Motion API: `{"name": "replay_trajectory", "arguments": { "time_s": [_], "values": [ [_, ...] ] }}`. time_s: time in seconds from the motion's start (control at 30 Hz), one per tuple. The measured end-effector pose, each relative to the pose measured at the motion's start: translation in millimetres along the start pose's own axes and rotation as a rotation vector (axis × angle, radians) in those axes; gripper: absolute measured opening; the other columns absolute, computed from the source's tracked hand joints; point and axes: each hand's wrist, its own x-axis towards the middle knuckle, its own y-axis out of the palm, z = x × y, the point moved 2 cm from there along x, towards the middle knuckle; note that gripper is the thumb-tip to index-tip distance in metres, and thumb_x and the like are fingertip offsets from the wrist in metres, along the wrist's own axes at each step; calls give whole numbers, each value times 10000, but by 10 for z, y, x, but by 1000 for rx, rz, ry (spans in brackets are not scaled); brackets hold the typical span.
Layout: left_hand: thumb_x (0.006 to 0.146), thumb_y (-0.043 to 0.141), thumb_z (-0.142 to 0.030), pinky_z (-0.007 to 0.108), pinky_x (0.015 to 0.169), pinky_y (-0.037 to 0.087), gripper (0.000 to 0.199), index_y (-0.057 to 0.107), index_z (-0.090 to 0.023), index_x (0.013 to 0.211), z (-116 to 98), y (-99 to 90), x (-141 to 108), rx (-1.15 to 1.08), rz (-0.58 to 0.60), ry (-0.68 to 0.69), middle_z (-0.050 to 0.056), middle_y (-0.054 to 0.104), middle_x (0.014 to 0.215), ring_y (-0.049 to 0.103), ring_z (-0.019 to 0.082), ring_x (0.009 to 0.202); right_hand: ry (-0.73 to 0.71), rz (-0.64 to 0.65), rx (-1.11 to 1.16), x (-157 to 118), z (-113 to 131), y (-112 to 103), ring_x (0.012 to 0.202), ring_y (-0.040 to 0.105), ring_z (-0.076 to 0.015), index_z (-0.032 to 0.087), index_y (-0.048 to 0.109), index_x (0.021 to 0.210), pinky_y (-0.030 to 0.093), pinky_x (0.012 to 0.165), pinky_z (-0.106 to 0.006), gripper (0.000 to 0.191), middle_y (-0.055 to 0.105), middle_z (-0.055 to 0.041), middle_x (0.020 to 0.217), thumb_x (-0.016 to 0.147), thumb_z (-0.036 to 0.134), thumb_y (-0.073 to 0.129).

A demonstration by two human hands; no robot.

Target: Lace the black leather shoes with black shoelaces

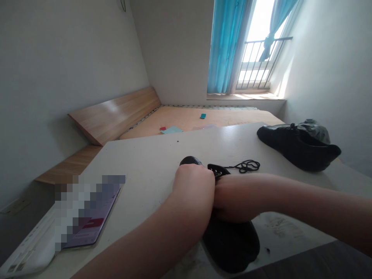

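A black shoe (232,244) lies on the white table (139,166), its toe pointing away and its heel near the front edge. Over its front part is my left hand (196,182), closed, with the fingers hidden behind the back of the hand. My right hand (232,195) reaches in from the right and meets the left hand above the middle of the shoe; its fingers are hidden too. A loose black lace (249,166) trails from the shoe onto the table, right of its raised eyelet flap (218,169).
Another black shoe (293,149) stands at the table's right, beside a crumpled clear plastic bag (318,130). At the left lie a tablet-like device (99,221) and a white object (37,248). Behind the table is a bed (232,116) with a wooden headboard (116,114).
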Motion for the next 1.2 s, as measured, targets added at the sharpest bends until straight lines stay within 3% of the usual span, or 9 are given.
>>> {"name": "replay_trajectory", "arguments": {
  "time_s": [0.1,0.2,0.3,0.37,0.43,0.63,1.0,1.1,1.2],
  "values": [
    [794,688,-172,310,661,506,493,613,-86,1274,-86,110,-1,13,-50,-1,170,735,903,702,265,778,-86,68,348,-355,-250,-254,983,680,-158,187,707,1115,522,884,-270,293,735,-30,1080,935,231,481],
    [791,699,-161,328,638,484,532,590,-27,1293,-183,206,-16,71,-146,-36,185,717,864,680,264,721,53,-246,611,-566,-777,-275,1021,665,-195,192,615,1245,533,873,-315,429,707,-60,1117,962,425,390],
    [752,744,-180,317,577,440,381,699,-45,1105,-247,258,-17,119,-194,-54,176,701,815,654,260,675,508,-304,309,-566,-1311,71,1166,591,-301,266,457,1431,502,936,-407,697,578,-107,1349,816,573,568],
    [727,767,-198,310,555,415,262,736,-74,957,-256,266,-10,108,-183,-40,167,695,796,643,257,660,612,-332,220,-494,-1503,334,1277,472,-415,182,456,1428,400,1026,-525,790,466,-186,1440,719,450,675],
    [721,771,-196,302,540,395,199,740,-88,885,-240,255,-7,79,-173,-38,161,693,782,633,247,637,626,-333,209,-413,-1567,537,1226,501,-419,148,555,1296,401,992,-521,633,530,-205,1345,713,373,659],
    [742,746,-141,285,533,371,95,737,-122,834,-172,193,-12,28,-172,-10,142,698,751,629,229,624,567,-394,309,-231,-1499,624,729,584,-251,202,624,886,416,680,-363,156,657,-85,798,805,304,539],
    [819,594,-130,329,630,413,148,712,-177,896,14,35,-102,-40,-43,53,107,719,775,673,265,710,117,-887,850,25,-825,-297,606,462,-104,163,616,1137,382,538,-229,398,491,-19,767,993,340,291],
    [833,607,-319,321,645,411,150,695,-227,913,289,-36,-229,-193,20,55,78,727,887,669,266,799,-115,-936,969,138,-597,-430,549,416,-84,129,653,993,353,498,-212,350,474,5,681,1005,325,363],
    [785,588,-648,320,652,408,500,686,-219,1022,642,-142,-274,-340,-161,-69,96,713,1000,649,285,828,-245,-937,944,260,-465,-426,556,433,-83,129,667,881,377,516,-206,306,479,17,642,991,276,423]
  ]
}}
